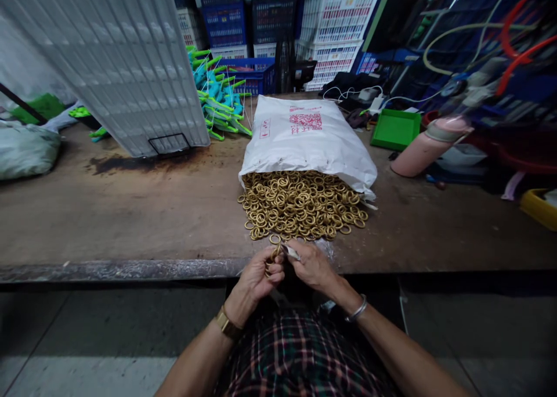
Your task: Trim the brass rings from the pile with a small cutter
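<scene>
A heap of small brass-coloured rings (300, 205) spills from the mouth of a white sack (304, 139) lying on the brown worktable (130, 211). At the table's front edge, my left hand (256, 278) is closed around several of these rings. My right hand (311, 263) pinches a small pale object I cannot make out, close against the left hand's fingers. A gold watch is on my left wrist and a silver bangle on my right.
A white slatted plastic panel (122, 60) leans at the back left, beside a pile of green and blue plastic parts (217, 95). A green tray (395, 129), a pink cylinder (429, 147), cables and stacked crates (335, 25) stand behind. A yellow bin (539, 206) is at right.
</scene>
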`<state>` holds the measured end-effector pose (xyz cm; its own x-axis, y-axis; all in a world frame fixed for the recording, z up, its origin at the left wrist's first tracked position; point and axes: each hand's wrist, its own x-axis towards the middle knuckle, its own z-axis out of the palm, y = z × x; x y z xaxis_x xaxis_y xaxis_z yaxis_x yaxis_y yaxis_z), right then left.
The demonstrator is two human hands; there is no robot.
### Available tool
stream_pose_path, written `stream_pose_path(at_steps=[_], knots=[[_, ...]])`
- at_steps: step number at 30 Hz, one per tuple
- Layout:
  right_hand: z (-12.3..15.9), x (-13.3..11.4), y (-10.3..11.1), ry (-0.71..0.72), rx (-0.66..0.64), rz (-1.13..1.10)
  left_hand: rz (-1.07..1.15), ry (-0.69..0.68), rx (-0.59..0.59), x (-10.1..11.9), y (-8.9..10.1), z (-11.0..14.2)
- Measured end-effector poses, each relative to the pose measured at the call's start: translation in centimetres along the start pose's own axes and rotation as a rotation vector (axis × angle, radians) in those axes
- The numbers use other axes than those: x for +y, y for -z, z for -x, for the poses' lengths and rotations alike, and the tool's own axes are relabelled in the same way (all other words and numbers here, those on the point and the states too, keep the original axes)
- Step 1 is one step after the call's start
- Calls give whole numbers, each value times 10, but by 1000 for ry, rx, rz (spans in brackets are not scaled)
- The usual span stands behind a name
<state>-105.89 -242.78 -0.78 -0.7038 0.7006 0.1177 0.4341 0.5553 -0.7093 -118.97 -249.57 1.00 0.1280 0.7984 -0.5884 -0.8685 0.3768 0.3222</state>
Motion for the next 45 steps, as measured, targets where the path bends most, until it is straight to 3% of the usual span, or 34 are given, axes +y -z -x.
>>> stream_pose_path(at_steps=[10, 16, 20, 27, 33, 41, 45], knots=[[4, -4, -2, -26, -125, 208, -94, -84, 8, -3, 0, 2], [0, -11, -1, -155, -218, 361, -139, -86, 18, -2, -1, 6], [-7, -8, 2, -232, -185, 432, -167, -50, -27, -10, -2, 21], [-13, -14, -8, -118, -31, 368, -146, -3, -41, -17, 15, 40], [-23, -23, -17, -187, -111, 477, -22, 19, -53, -13, 22, 37], [-23, -25, -20, -172, -88, 538, 73, -69, 168, -13, 24, 36], [-23, -22, -20, -178, -81, 516, -8, -141, 142, -4, 21, 39]])
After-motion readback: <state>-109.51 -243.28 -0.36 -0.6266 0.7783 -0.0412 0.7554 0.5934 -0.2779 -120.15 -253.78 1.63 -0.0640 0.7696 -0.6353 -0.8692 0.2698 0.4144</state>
